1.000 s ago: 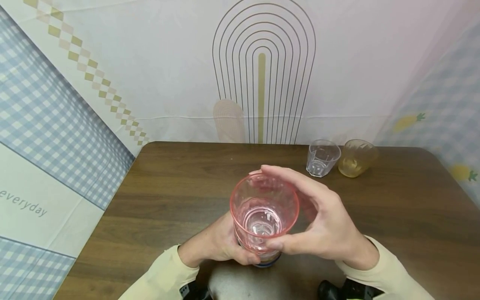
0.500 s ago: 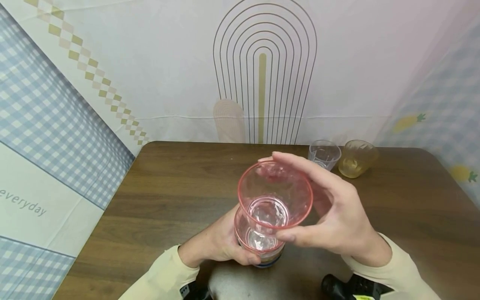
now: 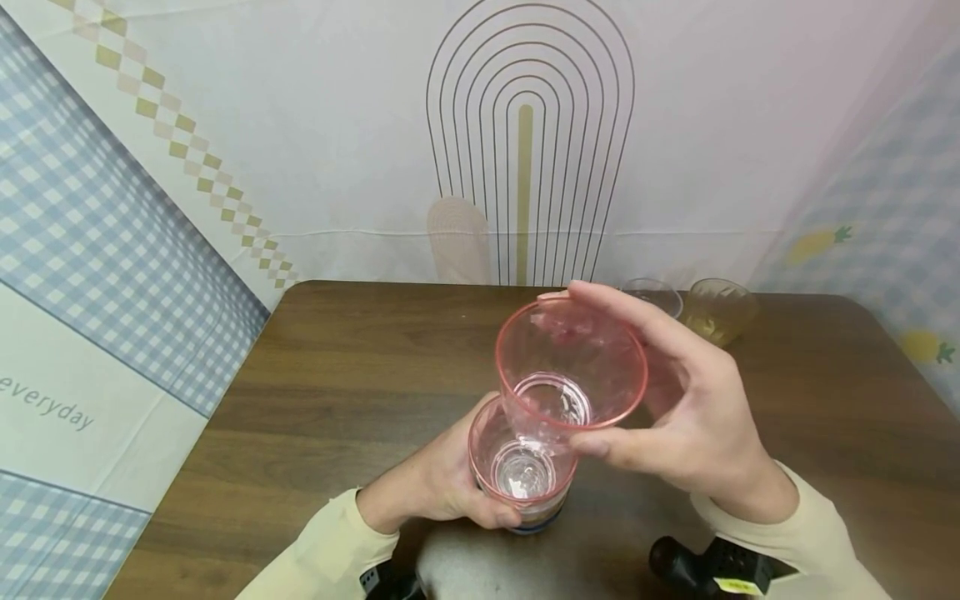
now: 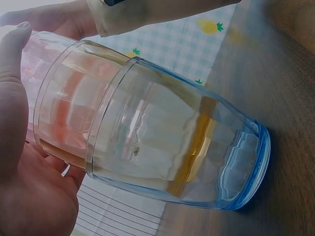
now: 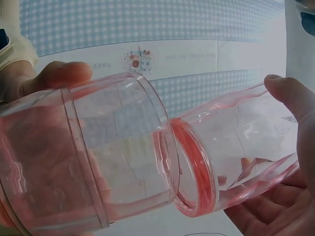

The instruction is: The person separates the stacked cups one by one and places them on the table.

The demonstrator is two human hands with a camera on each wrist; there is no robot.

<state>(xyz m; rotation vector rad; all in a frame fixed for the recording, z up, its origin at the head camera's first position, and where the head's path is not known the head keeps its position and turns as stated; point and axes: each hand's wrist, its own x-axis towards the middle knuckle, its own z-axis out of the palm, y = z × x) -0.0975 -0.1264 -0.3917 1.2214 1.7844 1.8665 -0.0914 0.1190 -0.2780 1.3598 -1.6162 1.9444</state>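
Observation:
My right hand grips a clear pink tumbler near its rim, thumb in front and fingers behind. Below and to the left, my left hand holds a stack of nested tumblers. In the left wrist view the outermost is a blue-based tumbler, with an amber band and pink showing inside it. The right wrist view has the held tumbler's red-ringed base close to the stack's mouth. Whether the base still dips inside the rim is hard to tell.
Toward the back right of the wooden table stand a colourless glass and a yellow glass. My right hand partly covers the colourless one. A patterned cloth hangs behind the table.
My right hand has drawn the pink tumbler up, away and to the right out of the stack, baring another pink rim beneath. My left hand stays put with the stack.

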